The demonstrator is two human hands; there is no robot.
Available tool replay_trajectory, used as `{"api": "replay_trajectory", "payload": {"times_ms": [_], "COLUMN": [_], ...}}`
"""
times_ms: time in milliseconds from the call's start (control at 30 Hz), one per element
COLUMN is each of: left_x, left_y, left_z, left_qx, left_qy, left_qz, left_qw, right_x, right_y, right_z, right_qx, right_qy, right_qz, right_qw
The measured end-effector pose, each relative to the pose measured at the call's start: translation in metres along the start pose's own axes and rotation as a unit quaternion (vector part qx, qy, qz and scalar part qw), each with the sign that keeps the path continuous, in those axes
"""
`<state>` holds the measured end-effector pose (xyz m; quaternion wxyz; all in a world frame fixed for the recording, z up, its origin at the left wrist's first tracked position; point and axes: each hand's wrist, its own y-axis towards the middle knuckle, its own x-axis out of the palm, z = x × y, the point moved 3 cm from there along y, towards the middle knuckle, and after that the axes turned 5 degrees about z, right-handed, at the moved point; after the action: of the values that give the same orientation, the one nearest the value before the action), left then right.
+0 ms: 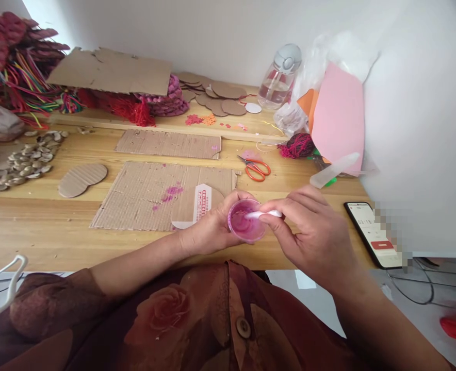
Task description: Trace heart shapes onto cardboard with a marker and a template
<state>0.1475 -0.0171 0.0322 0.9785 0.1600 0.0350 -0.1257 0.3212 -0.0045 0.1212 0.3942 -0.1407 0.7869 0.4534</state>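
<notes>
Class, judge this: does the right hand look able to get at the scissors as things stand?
Probably yes: the scissors lie just beyond the cup with nothing visible on top. The right hand holds a white stick, though, and would likely need to release it.

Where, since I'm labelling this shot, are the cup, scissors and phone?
Cup [234,220], head view: inner wall, left side.
Scissors [247,161], head view: near the pivot.
Phone [371,233], head view: the screen.

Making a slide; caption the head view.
Left hand holding round pink-stained plastic cup, right hand holding white stick in it.
</notes>
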Motion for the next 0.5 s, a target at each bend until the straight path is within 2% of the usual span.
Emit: {"api": "replay_trajectory", "payload": {"times_ms": [200,367,500], "left_x": [0.0013,0.002,0.001], "left_y": [-0.001,-0.0013,-0.0031], "left_z": [0.0033,0.0014,0.0012], "left_qx": [0.005,0.021,0.03], "left_qy": [-0.018,-0.016,-0.017], "left_qz": [-0.002,-0.009,0.001], "left_qw": [1.0,1.0,0.999], "right_x": [0.0011,0.0029,0.0049], "right_y": [-0.0016,0.0004,0.0011], "right_z": [-0.0022,0.0004,-0.002], "right_qx": [0.006,0.006,-0.012], "right_qy": [0.049,0.014,0.035], "right_qz": [-0.034,0.011,-0.007], "right_qw": [0.998,1.0,0.999]}}
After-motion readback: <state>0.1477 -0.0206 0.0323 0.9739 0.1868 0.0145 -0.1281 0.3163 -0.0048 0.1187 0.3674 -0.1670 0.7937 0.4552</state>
